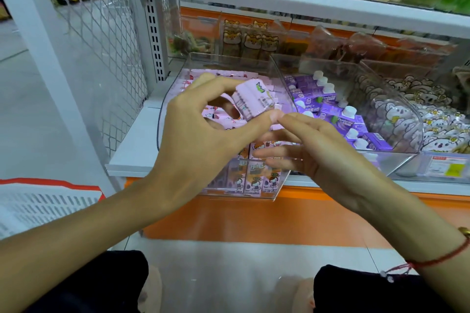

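- The left hand [203,134] pinches a small pink wrapped snack bundle [251,99], thumb beneath and fingers on top.
- The right hand [312,150] lies slack and holds nothing, just right of that thumb.
- The bundle hangs tilted above the middle of the clear plastic bin [162,119], which holds matching pink packets [254,180]. Any placement probably lies straight down, and the left hand is nearer.
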The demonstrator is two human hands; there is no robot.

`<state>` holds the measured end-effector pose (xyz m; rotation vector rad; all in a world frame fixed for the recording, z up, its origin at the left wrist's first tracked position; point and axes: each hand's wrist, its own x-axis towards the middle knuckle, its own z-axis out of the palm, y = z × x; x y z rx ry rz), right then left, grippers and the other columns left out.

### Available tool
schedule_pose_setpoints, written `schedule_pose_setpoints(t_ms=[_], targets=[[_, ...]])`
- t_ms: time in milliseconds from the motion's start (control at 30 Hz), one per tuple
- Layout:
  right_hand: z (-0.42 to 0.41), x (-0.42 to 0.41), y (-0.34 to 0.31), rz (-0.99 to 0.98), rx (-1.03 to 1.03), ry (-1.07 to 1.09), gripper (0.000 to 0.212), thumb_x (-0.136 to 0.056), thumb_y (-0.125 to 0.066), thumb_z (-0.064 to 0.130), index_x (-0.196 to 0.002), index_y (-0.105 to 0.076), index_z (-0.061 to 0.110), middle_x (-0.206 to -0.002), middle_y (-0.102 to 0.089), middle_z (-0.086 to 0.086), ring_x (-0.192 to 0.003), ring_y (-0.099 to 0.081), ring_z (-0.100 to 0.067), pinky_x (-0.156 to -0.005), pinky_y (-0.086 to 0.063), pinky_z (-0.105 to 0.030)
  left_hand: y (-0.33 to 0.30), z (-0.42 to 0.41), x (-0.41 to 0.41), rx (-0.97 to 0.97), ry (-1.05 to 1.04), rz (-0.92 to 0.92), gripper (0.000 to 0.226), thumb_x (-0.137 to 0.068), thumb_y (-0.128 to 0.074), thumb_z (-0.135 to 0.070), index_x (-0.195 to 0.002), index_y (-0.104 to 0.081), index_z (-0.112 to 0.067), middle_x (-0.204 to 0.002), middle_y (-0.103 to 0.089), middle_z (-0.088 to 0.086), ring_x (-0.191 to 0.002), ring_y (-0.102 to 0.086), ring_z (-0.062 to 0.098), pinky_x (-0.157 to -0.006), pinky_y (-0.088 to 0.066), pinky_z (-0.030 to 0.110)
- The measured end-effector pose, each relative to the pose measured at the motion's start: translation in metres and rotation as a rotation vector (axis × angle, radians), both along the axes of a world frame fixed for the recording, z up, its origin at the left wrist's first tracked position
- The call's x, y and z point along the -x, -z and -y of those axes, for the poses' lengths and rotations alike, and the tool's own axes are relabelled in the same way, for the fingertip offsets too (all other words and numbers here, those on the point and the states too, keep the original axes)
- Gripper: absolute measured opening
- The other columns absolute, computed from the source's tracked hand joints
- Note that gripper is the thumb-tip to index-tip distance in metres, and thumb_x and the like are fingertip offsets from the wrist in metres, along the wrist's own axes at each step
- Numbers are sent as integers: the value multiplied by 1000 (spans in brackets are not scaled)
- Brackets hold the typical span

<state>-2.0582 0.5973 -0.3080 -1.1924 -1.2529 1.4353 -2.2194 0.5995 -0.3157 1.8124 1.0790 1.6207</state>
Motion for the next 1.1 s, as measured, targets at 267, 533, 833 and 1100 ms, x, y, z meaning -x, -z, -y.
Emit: schedule_pose_setpoints(t_ms=[267, 533, 833, 1100], targets=[[-3, -4, 0, -351, -80, 214, 48, -73, -72, 20, -114, -50, 11, -81, -74, -3, -79, -73, -17, -67, -56, -20, 6, -3, 7, -108, -88, -290, 37, -75, -73, -31, -111, -66, -28, -104, -68, -14, -98, -64, 7, -83, -53, 37], [0, -3, 3, 50, -431, 277, 45, -70, -77, 19, -108, -57, 7, -79, -63, 10, -65, -67, -8, -70, -56, -23, 12, -7, 7, 63, 17, -435, 57, -65, -73, -51, -116, -49, -42, -105, -57, -25, -98, -57, -3, -81, -51, 25], [2, 5, 3, 250, -577, 110, 37, -83, -68, 17, -116, -53, 22, -102, -65, 8, -91, -62, -1, -81, -52, -19, -5, -14, 20, 207, 279, -153, 45, -80, -68, -39, -123, -54, -36, -108, -60, -12, -85, -67, 6, -70, -52, 15], [-26, 28, 3, 410, -676, 19, 33, -88, -66, 15, -118, -54, 18, -106, -61, 12, -102, -57, -4, -89, -48, -28, -16, -39, 44, 132, 208, 60, 35, -77, -72, -24, -109, -59, -26, -102, -72, -10, -97, -69, 9, -88, -54, 27]])
